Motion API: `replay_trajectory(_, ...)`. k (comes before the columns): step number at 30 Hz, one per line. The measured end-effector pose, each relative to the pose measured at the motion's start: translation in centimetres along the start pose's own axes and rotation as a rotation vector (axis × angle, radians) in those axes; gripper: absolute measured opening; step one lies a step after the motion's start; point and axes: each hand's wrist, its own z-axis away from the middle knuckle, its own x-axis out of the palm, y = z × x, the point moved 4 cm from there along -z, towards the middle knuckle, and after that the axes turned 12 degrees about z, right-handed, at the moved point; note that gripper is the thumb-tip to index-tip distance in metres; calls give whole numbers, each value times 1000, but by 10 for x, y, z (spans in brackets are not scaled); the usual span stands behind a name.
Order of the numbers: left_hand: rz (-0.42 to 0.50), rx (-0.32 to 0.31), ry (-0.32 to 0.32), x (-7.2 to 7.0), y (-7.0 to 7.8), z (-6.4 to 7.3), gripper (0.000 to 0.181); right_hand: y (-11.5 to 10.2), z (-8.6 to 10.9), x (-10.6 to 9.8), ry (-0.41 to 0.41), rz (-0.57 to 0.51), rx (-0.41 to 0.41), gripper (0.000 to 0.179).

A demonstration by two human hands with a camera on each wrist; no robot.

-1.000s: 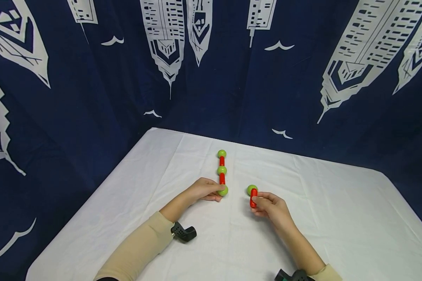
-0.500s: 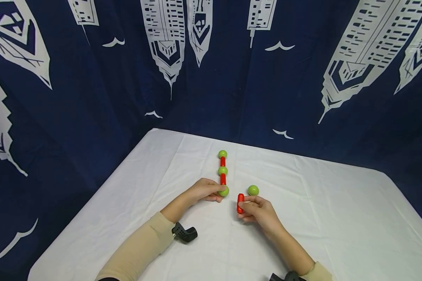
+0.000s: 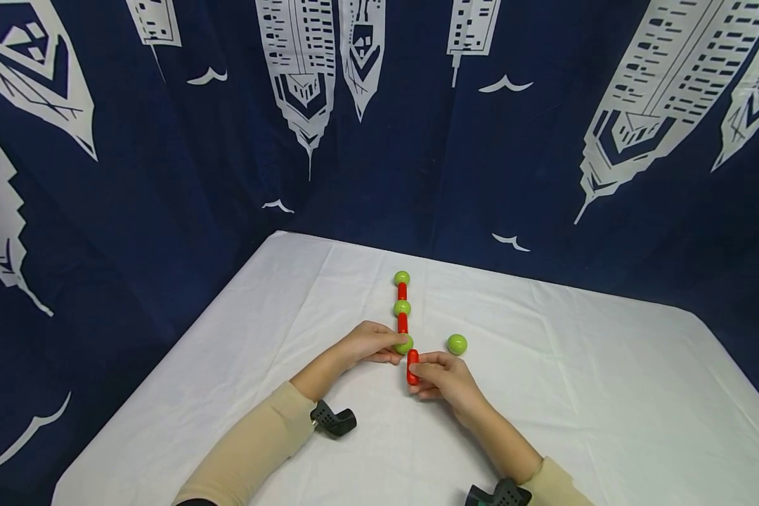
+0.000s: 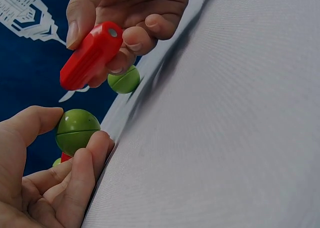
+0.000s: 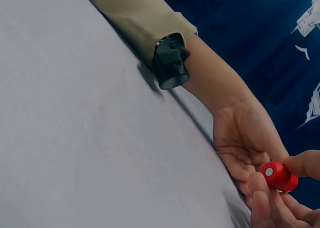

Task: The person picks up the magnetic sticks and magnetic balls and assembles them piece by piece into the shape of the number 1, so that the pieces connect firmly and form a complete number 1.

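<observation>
A chain of green balls and red rods runs away from me down the middle of the table in the head view. My left hand pinches its nearest green ball between thumb and fingers. Beyond that ball lie a red rod, the middle green ball, another red rod and the far green ball. My right hand pinches a loose red rod with a pale round spot on its end. The rod's far end is right by the nearest ball.
A single green ball lies on the white-covered table, beyond and right of my right hand. Black wrist cameras sit at the left sleeve and right sleeve. A dark blue printed curtain hangs behind the table.
My right hand has carried the red rod leftward, away from the loose green ball and up to the chain's near end. The left hand has kept its hold on the nearest ball.
</observation>
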Motion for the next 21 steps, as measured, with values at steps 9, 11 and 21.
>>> replay_trajectory(9,8,25,-22,3,-1,-1,32,8,-4,10,-3,-49,1,30)
replay_trajectory(11,8,26,-23,3,-1,-1,32,10,-4,11,4,-55,-6,30)
replay_trajectory(21,-6,21,-1,1,-1,0,31,12,-5,14,8,-31,-28,34)
